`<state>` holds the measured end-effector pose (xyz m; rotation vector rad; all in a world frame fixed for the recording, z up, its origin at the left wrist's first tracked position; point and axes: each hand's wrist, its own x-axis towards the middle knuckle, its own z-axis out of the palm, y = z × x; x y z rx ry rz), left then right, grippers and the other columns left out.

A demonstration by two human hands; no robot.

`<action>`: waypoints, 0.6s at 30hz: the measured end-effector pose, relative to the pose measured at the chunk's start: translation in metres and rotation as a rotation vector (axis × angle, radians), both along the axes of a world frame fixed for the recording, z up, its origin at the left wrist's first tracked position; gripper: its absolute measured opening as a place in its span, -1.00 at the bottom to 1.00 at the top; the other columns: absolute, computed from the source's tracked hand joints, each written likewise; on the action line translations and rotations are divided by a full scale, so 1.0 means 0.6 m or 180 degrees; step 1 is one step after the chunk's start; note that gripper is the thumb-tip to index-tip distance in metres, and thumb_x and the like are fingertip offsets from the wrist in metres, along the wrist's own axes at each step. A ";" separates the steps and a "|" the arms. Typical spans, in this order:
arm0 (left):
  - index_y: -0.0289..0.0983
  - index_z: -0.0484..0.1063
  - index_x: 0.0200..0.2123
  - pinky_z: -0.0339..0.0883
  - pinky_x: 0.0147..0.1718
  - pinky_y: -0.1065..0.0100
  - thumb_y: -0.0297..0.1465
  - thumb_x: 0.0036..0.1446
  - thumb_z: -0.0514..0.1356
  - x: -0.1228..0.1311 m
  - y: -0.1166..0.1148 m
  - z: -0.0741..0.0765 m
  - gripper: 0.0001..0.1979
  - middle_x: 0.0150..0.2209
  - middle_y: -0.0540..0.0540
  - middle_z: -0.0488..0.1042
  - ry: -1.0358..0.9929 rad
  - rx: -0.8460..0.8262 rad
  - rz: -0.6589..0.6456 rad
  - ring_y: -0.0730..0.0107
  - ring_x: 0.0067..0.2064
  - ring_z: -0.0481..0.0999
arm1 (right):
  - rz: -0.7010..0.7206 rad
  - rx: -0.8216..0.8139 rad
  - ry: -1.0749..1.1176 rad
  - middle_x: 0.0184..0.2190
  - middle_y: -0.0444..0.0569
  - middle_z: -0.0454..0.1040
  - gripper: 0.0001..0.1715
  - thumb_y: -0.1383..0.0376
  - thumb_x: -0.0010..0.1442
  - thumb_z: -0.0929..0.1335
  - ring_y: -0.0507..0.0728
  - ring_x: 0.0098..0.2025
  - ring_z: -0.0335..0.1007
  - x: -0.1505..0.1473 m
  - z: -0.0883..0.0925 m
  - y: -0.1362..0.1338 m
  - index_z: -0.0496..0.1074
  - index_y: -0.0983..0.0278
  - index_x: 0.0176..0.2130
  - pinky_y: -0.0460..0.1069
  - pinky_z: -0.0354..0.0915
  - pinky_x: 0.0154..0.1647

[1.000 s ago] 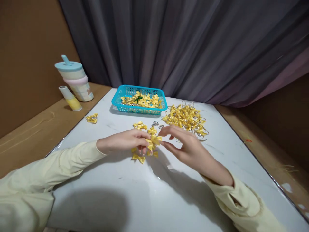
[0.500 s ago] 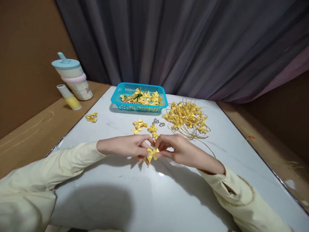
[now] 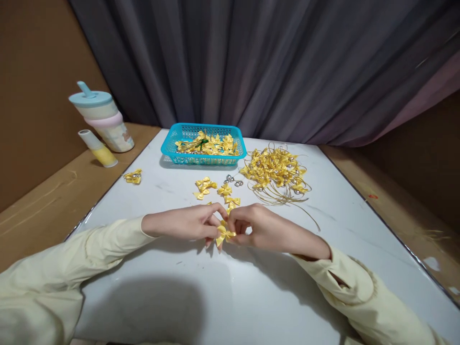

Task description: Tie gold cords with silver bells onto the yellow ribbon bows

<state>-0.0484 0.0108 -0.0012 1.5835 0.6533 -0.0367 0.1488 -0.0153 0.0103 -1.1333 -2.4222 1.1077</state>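
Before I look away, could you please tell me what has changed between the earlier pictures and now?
The right hand has closed its finger and thumb together at the right side of the yellow bow, and both hands have brought it nearer the person. The left hand still holds it. The blue basket, corded pile and tumbler stayed put.

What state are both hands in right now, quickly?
Left hand: closed, pinching one side of a yellow bow.
Right hand: closed, thumb and fingers pinching the same bow's other side.
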 end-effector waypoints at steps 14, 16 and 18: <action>-0.26 0.28 -0.11 0.21 -0.37 0.48 -0.39 0.26 0.03 -0.009 0.000 0.015 -0.85 -0.29 -0.06 0.48 -0.0273 0.2074 -0.0562 0.45 -0.35 0.45 | 0.0042 -0.2168 0.1024 -0.66 -0.28 0.39 -0.85 0.49 -0.02 0.31 -0.03 -0.58 0.40 0.012 -0.008 0.016 0.24 0.28 -0.45 -0.14 0.27 -0.47; -0.26 0.30 -0.14 0.22 -0.36 0.49 -0.41 0.26 0.04 -0.009 0.000 0.011 -0.87 -0.27 -0.07 0.47 -0.0344 0.2171 -0.0667 0.45 -0.32 0.45 | 0.0105 -0.2271 0.1014 -0.67 -0.27 0.40 -0.84 0.50 -0.02 0.32 -0.03 -0.58 0.40 0.011 -0.010 0.017 0.24 0.29 -0.45 -0.12 0.28 -0.45; -0.27 0.30 -0.16 0.22 -0.37 0.49 -0.40 0.26 0.04 -0.009 0.001 0.009 -0.88 -0.27 -0.08 0.46 -0.0346 0.2218 -0.0716 0.45 -0.32 0.45 | 0.0134 -0.2325 0.0995 -0.68 -0.26 0.41 -0.83 0.51 -0.02 0.33 -0.03 -0.57 0.40 0.010 -0.014 0.018 0.23 0.30 -0.46 -0.11 0.29 -0.43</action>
